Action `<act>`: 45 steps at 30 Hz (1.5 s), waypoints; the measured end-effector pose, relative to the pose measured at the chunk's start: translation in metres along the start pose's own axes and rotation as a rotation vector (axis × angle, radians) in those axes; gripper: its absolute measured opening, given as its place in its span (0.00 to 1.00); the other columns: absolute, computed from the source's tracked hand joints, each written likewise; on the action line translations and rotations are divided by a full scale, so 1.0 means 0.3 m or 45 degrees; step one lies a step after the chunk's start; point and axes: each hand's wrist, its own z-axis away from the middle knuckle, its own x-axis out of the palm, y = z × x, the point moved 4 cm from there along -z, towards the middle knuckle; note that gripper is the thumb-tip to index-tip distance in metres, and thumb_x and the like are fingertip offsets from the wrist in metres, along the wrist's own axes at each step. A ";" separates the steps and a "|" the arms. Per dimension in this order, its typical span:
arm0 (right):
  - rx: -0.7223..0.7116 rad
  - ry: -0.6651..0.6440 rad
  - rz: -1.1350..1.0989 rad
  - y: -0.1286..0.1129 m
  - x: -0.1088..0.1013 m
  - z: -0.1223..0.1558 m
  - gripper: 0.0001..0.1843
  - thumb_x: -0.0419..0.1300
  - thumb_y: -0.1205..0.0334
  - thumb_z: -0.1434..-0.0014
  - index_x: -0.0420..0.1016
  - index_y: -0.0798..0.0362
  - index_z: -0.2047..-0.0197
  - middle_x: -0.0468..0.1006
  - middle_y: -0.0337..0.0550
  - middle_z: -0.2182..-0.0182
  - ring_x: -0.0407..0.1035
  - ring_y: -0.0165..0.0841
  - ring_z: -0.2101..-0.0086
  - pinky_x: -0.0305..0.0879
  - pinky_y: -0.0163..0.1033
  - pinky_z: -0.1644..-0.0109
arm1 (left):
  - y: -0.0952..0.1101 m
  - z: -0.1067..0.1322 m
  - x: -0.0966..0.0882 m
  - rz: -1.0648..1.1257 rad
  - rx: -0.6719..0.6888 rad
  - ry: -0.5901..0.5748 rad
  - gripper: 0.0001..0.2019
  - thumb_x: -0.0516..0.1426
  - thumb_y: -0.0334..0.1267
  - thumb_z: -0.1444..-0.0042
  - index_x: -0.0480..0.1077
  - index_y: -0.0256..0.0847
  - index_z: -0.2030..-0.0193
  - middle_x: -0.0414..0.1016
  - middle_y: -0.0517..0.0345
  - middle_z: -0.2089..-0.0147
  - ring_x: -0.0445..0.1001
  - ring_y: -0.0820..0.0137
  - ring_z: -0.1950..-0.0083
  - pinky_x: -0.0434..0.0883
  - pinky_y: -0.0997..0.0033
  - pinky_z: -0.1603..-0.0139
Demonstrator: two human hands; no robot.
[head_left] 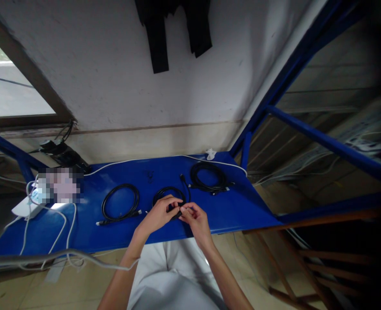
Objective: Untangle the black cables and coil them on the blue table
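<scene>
Both of my hands meet over the front of the blue table [242,211]. Fingers of my left hand [163,213] are closed on a black cable [176,215] near its end. On the same stretch of cable, my right hand [193,217] pinches with thumb and forefinger. Part of a coil of black cable [168,190] shows just behind my hands, which hide the rest of it. To the left lies a second black coiled cable [119,202] with silver plugs. A thicker bundle of black cables [208,176] rests at the back right.
Tiny black bits [150,176] lie mid-table. A white power strip [24,207] with white cords is at the left, beside a blurred patch. Near the wall are a black device [64,155] and a crumpled white scrap [210,153]. Blue frame bars [245,150] rise at the right.
</scene>
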 end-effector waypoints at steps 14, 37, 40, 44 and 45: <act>0.030 -0.028 -0.031 -0.009 0.002 0.011 0.26 0.80 0.40 0.49 0.81 0.49 0.58 0.78 0.36 0.72 0.75 0.34 0.67 0.81 0.48 0.49 | 0.027 0.051 0.002 -0.139 0.167 0.134 0.10 0.56 0.42 0.26 0.78 0.43 0.54 0.79 0.50 0.48 0.77 0.64 0.46 0.72 0.62 0.40; -0.008 -0.060 -0.032 -0.047 0.033 0.110 0.22 0.80 0.44 0.47 0.81 0.51 0.60 0.83 0.40 0.71 0.77 0.35 0.70 0.78 0.41 0.59 | 0.163 0.230 0.024 -0.556 0.371 0.238 0.20 0.59 0.34 0.28 0.73 0.48 0.31 0.80 0.49 0.43 0.78 0.60 0.43 0.79 0.55 0.42; -0.085 -0.123 0.030 -0.102 0.082 0.127 0.20 0.80 0.48 0.46 0.81 0.52 0.61 0.85 0.41 0.69 0.78 0.34 0.68 0.75 0.38 0.58 | 0.214 0.261 -0.028 -0.666 0.476 0.319 0.21 0.57 0.28 0.29 0.74 0.45 0.33 0.81 0.48 0.44 0.79 0.61 0.42 0.79 0.56 0.41; -0.155 -0.211 0.071 -0.161 0.190 0.127 0.18 0.80 0.50 0.45 0.81 0.51 0.61 0.84 0.39 0.70 0.76 0.31 0.70 0.70 0.34 0.62 | 0.288 0.310 -0.139 -0.958 0.619 0.353 0.23 0.57 0.23 0.32 0.73 0.39 0.32 0.80 0.44 0.40 0.79 0.59 0.40 0.78 0.54 0.38; -0.167 -0.243 0.056 -0.167 0.227 0.123 0.19 0.80 0.50 0.45 0.81 0.51 0.60 0.84 0.39 0.71 0.76 0.31 0.70 0.70 0.34 0.63 | 0.301 0.326 -0.175 -1.027 0.661 0.360 0.24 0.57 0.22 0.32 0.73 0.38 0.32 0.80 0.44 0.40 0.79 0.58 0.40 0.78 0.54 0.39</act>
